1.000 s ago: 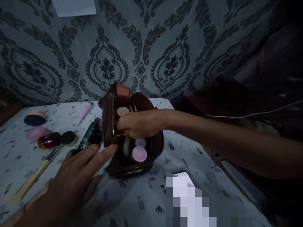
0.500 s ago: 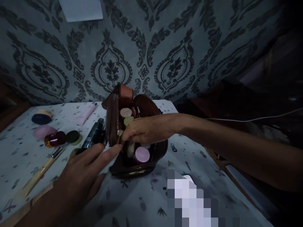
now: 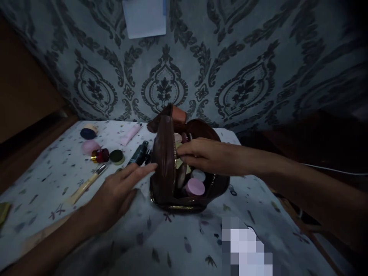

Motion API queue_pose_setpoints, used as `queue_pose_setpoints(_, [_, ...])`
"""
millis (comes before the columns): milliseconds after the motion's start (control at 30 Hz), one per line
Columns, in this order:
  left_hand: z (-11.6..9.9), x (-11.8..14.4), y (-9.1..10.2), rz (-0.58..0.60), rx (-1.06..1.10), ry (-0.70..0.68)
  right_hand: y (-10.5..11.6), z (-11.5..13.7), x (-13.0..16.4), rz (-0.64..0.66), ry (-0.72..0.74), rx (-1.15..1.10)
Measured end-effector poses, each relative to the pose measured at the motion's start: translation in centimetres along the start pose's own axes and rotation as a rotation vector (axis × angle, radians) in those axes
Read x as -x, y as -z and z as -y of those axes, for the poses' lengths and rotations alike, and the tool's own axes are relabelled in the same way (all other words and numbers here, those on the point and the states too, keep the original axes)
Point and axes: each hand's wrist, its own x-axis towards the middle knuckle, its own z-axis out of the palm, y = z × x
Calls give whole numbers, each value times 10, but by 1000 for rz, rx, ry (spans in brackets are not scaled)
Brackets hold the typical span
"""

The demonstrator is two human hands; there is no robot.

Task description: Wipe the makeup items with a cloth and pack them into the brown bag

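Observation:
A brown zippered makeup bag (image 3: 163,165) stands with its top gaping. Inside are a jar with a pink lid (image 3: 196,186), a container with a pale lid (image 3: 198,175) and other small items. My right hand (image 3: 201,151) reaches into the bag from the right, its fingers bent together near a yellowish item (image 3: 184,165). Its fingertips are partly hidden, and what they grip cannot be made out. At the bag's left wall, my left hand (image 3: 120,188) has its index finger stretched out toward the brown side, holding nothing. A dark green bottle (image 3: 138,154) lies just beyond it.
Left on the patterned cloth (image 3: 172,237) lie a makeup brush (image 3: 89,184), a red jar with a gold band (image 3: 100,155), a dark-lidded jar (image 3: 117,157), a pink rounded item (image 3: 90,146), a navy-and-beige container (image 3: 88,131) and a pink tube (image 3: 131,134). A pixelated object (image 3: 247,249) sits front right.
The view has shifted, so the bag and items appear farther right. My left hand has drawn back from the bag's opening to its outer left side. My right hand stays in the bag.

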Motion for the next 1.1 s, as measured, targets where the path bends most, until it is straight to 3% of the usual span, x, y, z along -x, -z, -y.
queue_pose_setpoints(233, [47,20,30,-45,124,471,-12,15,25,-401,-69,52])
queue_pose_setpoints(333, [54,19,33,-8,134,519,-21,30,35,-548,-87,58])
queue_pose_setpoints(467, [54,10,32,23,144,479,-41,59,48,-689,-8,61])
queue_pose_setpoints(633, [57,10,42,-145,268,527,-87,87,60,-570,125,-31])
queue_pose_setpoints(767, [57,30,60,-256,262,641,-132,101,59,-479,144,-110])
queue_pose_setpoints(933, [37,70,90,-228,189,725,-177,118,52,-373,59,-307])
queue_pose_setpoints(1100, [24,119,116,-234,100,789,-205,130,39,-246,-57,-460])
